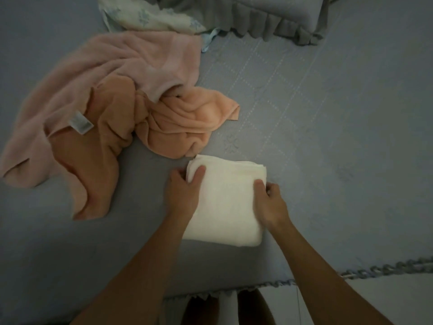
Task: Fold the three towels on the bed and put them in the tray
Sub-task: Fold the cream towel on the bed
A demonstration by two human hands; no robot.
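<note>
A white towel (pixel 228 202) lies folded into a thick rectangle on the grey bed (pixel 328 127), near its front edge. My left hand (pixel 184 195) grips the towel's left side, thumb on top and fingers under the edge. My right hand (pixel 271 201) pinches its right edge. To the left, an orange towel (pixel 168 123) lies crumpled, partly under a pale pink towel (pixel 98 73) with a white label, also unfolded. No tray is in view.
A grey ruffled pillow (pixel 276 17) sits at the back. A white cloth with a blue flower print (pixel 150 17) lies beside it. The bed's fringed edge (pixel 386 269) runs along the lower right, floor beyond it.
</note>
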